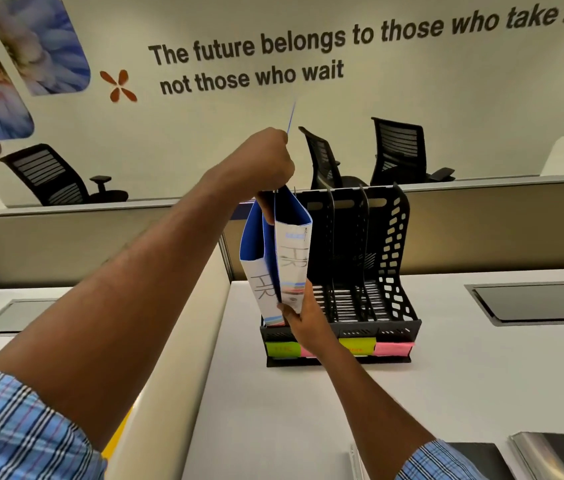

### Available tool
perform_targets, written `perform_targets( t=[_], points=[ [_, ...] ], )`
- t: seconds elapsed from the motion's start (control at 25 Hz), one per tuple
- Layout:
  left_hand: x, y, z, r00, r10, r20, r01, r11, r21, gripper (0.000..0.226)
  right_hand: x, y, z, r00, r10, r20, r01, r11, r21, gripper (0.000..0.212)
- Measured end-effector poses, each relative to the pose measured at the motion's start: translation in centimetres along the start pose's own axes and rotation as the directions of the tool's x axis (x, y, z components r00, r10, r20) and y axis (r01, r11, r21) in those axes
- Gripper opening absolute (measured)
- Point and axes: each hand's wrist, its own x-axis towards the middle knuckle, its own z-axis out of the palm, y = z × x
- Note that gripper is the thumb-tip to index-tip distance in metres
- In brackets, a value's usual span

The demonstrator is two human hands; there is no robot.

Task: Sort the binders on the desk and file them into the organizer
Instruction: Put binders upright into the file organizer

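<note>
A black slotted organizer (374, 258) stands on the white desk, with green and pink labels (356, 347) along its front base. Two blue binders with white spines marked "HR" stand at its left end: one (259, 271) at the far left, the other (293, 258) beside it. My left hand (266, 161) grips the top edge of the binders from above. My right hand (303, 317) pinches the lower spine of the right binder near the organizer's front. The slots to the right hold nothing that I can see.
More binders lie at the desk's front right corner (557, 455). A recessed grey panel (536, 303) sits in the desk at right. A rounded partition edge (183, 358) runs along the left. Office chairs (401, 150) stand behind the back divider.
</note>
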Motion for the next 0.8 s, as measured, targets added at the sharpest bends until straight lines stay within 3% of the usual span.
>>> perform_targets(
  t=[0.16, 0.24, 0.4, 0.64, 0.8],
  points=[
    [0.4, 0.1, 0.4, 0.997, 0.029, 0.078, -0.032, 0.998, 0.045, 0.028, 0.0, 1.8, 0.0, 1.0, -0.01, 0.007, 0.01, 0.997, -0.073, 0.066],
    [0.8, -0.1, 0.6, 0.998, 0.012, 0.054, -0.017, 0.996, 0.087, 0.011, 0.0, 1.8, -0.1, 1.0, -0.016, 0.027, 0.019, 0.994, -0.108, 0.064],
    [1.4, -0.4, 0.3, 0.999, -0.025, 0.04, 0.021, 0.995, 0.098, 0.011, -0.3, 1.7, -0.5, 0.998, -0.005, 0.067, 0.017, 0.982, -0.186, 0.062],
    [2.8, -1.5, 0.2, 0.97, -0.168, 0.178, 0.186, 0.979, -0.086, 0.015, -0.4, 1.2, -0.5, 0.991, 0.103, 0.082, -0.076, 0.955, -0.286, 0.062],
    [3.8, -1.9, 0.4, 0.97, -0.184, 0.158, 0.196, 0.978, -0.068, 0.004, -0.2, 0.9, -0.3, 0.989, 0.14, 0.042, -0.112, 0.909, -0.401, 0.057]
  ],
)
